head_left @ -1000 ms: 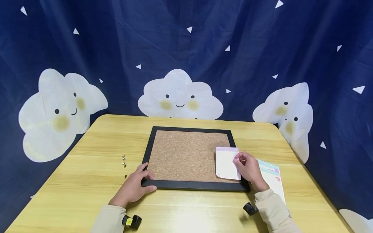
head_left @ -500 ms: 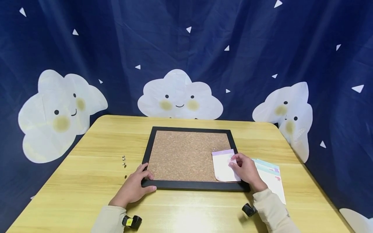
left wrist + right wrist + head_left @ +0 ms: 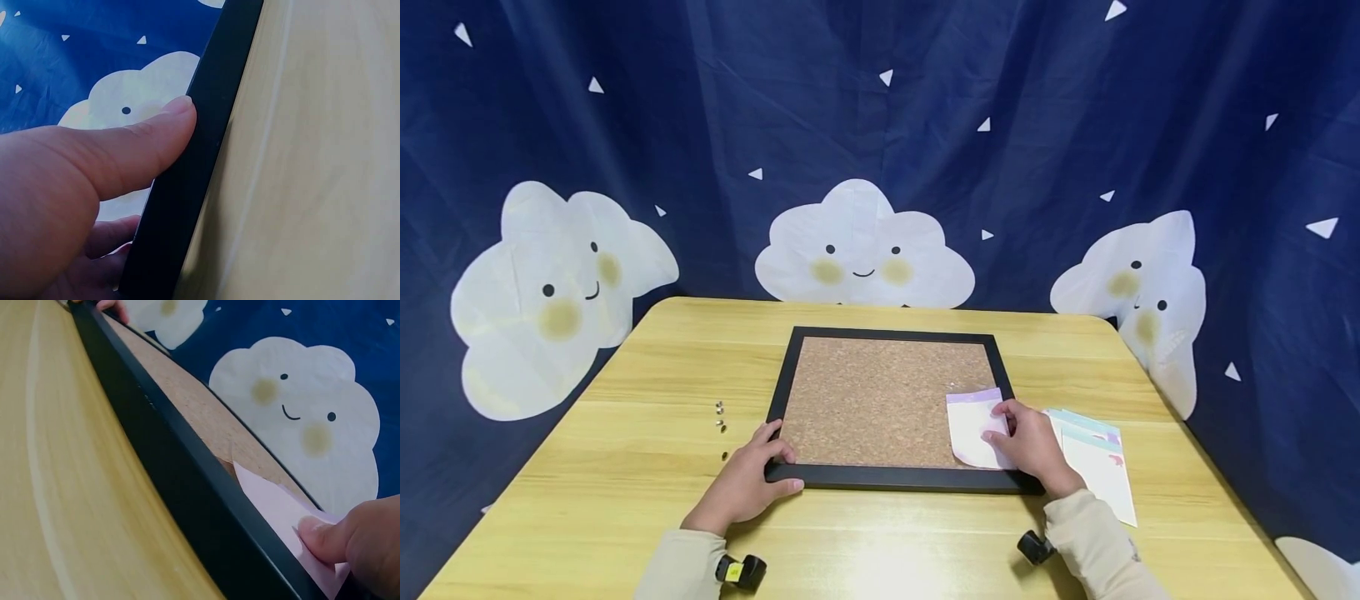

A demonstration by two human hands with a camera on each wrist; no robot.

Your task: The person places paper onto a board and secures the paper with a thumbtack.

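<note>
A corkboard [image 3: 872,400] in a black frame lies on the table. At its front left corner my left hand [image 3: 741,483] grips the frame, the thumb along the front edge and the fingers over the left side. Over the board's front right corner lies a white sheet of notepaper [image 3: 973,429] with a purple top strip. My right hand [image 3: 1033,446] pinches this sheet near its right edge. In the right wrist view the thumb [image 3: 322,537] presses on the paper, which bends up from the board; the fingers behind it are hidden.
More note sheets [image 3: 1101,475] with teal strips lie to the right of the board, partly behind the right hand. Several small metallic pins [image 3: 720,417] are scattered on the table [image 3: 647,500] at left. A blue curtain [image 3: 880,125] with cloud prints hangs behind.
The right hand has shifted a little left and towards the person, taking the sheet with it. The sheet has turned slightly and sits closer to the frame's front corner. The left hand stays put.
</note>
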